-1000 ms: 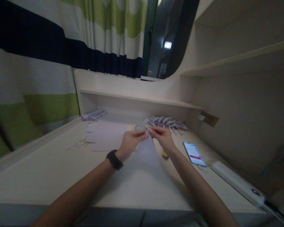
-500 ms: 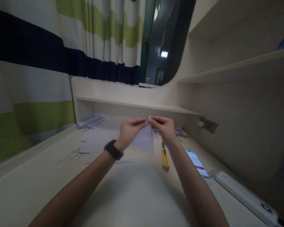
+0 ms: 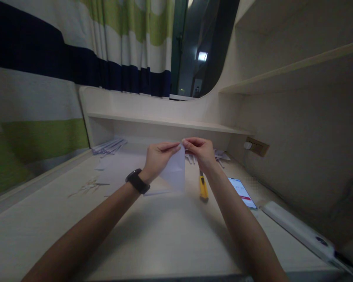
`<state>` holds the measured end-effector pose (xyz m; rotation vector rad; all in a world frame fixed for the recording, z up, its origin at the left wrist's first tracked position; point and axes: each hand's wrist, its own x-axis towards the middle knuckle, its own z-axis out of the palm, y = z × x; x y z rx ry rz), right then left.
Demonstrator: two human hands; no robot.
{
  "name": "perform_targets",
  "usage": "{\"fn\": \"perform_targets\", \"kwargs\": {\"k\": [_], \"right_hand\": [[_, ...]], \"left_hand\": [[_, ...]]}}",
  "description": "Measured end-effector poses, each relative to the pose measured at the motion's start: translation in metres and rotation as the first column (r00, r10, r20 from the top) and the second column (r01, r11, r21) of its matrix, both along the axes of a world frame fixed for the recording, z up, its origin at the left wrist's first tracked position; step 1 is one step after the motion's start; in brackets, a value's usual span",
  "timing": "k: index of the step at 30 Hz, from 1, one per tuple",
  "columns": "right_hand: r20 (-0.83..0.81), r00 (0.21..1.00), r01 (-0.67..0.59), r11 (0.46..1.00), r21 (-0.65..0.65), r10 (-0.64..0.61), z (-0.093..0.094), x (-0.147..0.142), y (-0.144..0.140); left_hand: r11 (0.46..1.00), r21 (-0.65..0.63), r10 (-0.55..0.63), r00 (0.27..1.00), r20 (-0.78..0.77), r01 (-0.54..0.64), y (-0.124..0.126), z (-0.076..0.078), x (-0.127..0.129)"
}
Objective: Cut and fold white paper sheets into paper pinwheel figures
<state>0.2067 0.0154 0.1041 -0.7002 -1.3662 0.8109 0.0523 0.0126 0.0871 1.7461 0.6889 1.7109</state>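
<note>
My left hand and my right hand are raised above the desk, their fingertips pinching the top corner of a folded white paper sheet that hangs down between them. A dark watch sits on my left wrist. A yellow utility knife lies on the desk just below my right wrist. A thin paper strip lies under the hanging sheet.
Folded paper pieces lie behind my right hand and another pile of folded paper pieces sits at the back left. Flat sheets and paper scraps lie left. A phone and a white power strip lie on the right. A striped curtain hangs left.
The paper was lifted off the desk and now hangs from both hands' fingertips. The yellow knife, once hidden under the sheet, came into view.
</note>
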Motion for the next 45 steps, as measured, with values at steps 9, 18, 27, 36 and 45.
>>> {"fn": "perform_targets", "kwargs": {"k": [9, 18, 27, 36, 45], "right_hand": [[-0.004, 1.000, 0.008, 1.000, -0.005, -0.008, 0.0011, -0.0030, -0.0027], [-0.011, 0.999, 0.033, 0.999, 0.032, -0.033, 0.0008, -0.0027, -0.0021], [-0.041, 0.999, 0.037, 0.999, 0.029, -0.036, 0.0023, -0.0046, -0.0043], [-0.059, 0.998, 0.023, 0.998, 0.054, -0.019, 0.0015, -0.0038, -0.0033], [-0.054, 0.999, 0.010, 1.000, 0.008, -0.009, 0.0016, -0.0021, -0.0031]], "left_hand": [[1.000, 0.013, 0.024, 1.000, 0.005, -0.024, -0.0029, -0.0021, 0.0013], [1.000, 0.024, 0.007, 1.000, 0.006, -0.007, -0.0092, -0.0006, 0.0018], [0.998, 0.060, 0.018, 1.000, -0.003, -0.018, -0.0071, -0.0017, 0.0022], [0.998, 0.047, 0.029, 1.000, -0.006, -0.029, -0.0067, -0.0021, 0.0022], [0.998, 0.056, 0.045, 0.998, -0.040, -0.043, -0.0061, -0.0033, 0.0018]]}}
